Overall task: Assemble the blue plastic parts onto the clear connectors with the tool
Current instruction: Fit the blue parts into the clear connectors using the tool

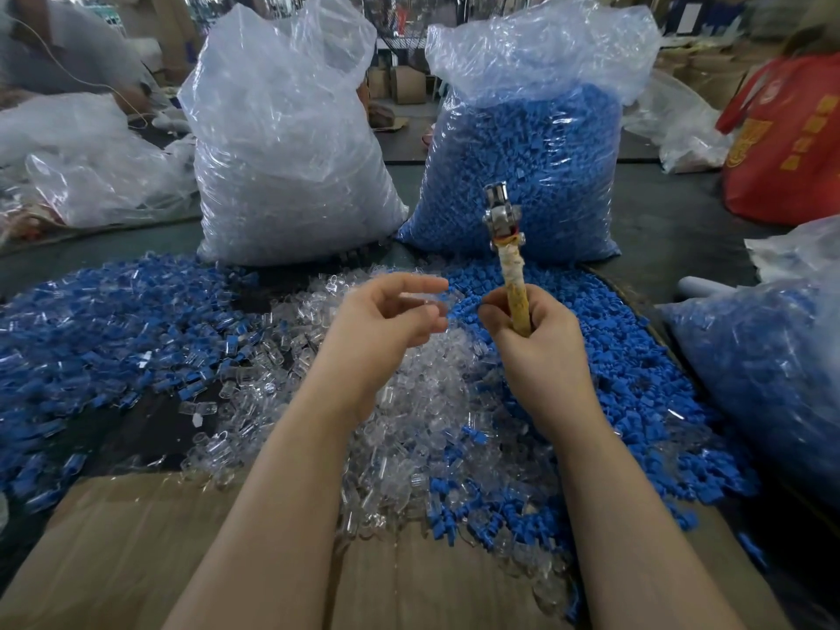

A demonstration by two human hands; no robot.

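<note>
With the tool [509, 261] gripped upright in the right hand [532, 338] and a blurred clear connector [432, 306] seemingly pinched by the left hand [391, 311], a drop into the loose pile [409, 425] is risked.

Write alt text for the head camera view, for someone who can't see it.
A person's right hand grips a tape-wrapped tool with a metal head upright while the left hand, fingers loosely curled, hovers over heaps of small clear plastic connectors and blue plastic parts. Behind stand two large clear bags, one of each.
</note>
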